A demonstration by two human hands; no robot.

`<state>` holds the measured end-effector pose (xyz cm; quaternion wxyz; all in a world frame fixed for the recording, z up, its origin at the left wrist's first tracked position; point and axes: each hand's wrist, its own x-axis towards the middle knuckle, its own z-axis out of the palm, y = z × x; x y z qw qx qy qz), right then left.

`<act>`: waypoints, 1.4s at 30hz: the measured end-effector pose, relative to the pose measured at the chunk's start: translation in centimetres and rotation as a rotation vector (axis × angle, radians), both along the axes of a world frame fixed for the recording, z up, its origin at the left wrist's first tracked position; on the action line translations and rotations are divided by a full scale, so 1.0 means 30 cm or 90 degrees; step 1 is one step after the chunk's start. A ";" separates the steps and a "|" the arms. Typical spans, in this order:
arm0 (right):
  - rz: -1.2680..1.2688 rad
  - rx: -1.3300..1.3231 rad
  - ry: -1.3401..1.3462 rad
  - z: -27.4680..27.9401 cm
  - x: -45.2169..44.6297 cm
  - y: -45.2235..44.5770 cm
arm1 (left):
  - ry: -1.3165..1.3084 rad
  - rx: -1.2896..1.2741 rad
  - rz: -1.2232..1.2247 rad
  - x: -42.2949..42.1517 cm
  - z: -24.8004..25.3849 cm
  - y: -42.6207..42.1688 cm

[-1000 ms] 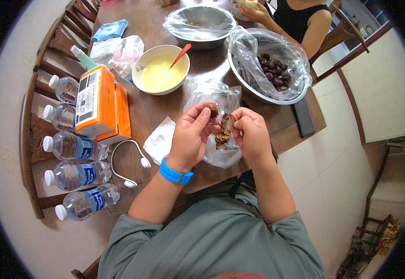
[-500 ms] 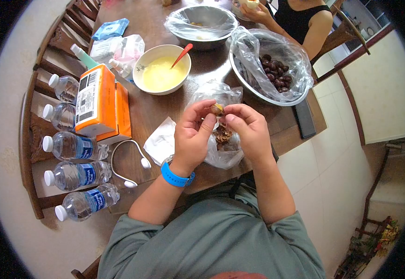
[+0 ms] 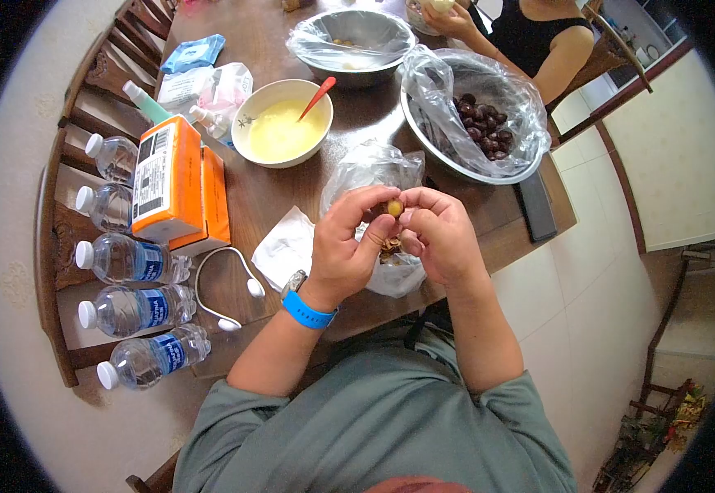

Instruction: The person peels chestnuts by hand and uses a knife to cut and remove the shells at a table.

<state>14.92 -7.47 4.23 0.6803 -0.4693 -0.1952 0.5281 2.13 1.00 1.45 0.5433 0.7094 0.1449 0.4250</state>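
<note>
A partly peeled chestnut (image 3: pixel 395 208), its yellow flesh showing, is pinched between the fingertips of both hands. My left hand (image 3: pixel 343 238), with a watch and blue band at the wrist, grips it from the left. From the other side my right hand (image 3: pixel 442 234) presses thumb and fingers against it. Beneath them lies a clear plastic bag (image 3: pixel 371 167) with brown shell pieces (image 3: pixel 389 249) in it. Unpeeled dark chestnuts (image 3: pixel 485 131) fill part of a bag-lined metal bowl (image 3: pixel 466 174) at the upper right.
A white bowl (image 3: pixel 245 146) of yellow food holds a red spoon (image 3: pixel 318 97). Another lined metal bowl (image 3: pixel 357 78) stands behind. Orange boxes (image 3: pixel 178 177), water bottles (image 3: pixel 137 306), white neckband earphones (image 3: pixel 227 324), a tissue (image 3: pixel 285 246) and a dark phone (image 3: pixel 535 209) lie around. Another person (image 3: pixel 538 49) sits across.
The chestnut has turned to show more yellow flesh and sits slightly lower and further right. My right fingers have curled in more. The other person's hand has shifted slightly.
</note>
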 end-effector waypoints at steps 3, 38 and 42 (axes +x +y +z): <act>0.008 -0.003 -0.026 -0.007 0.010 -0.004 | 0.030 0.068 0.007 -0.002 0.012 -0.001; 0.011 -0.091 -0.125 0.007 -0.006 0.018 | 0.077 0.080 0.081 0.007 0.021 -0.028; 0.015 -0.093 -0.136 0.006 -0.004 0.016 | 0.074 0.062 0.070 0.007 0.022 -0.029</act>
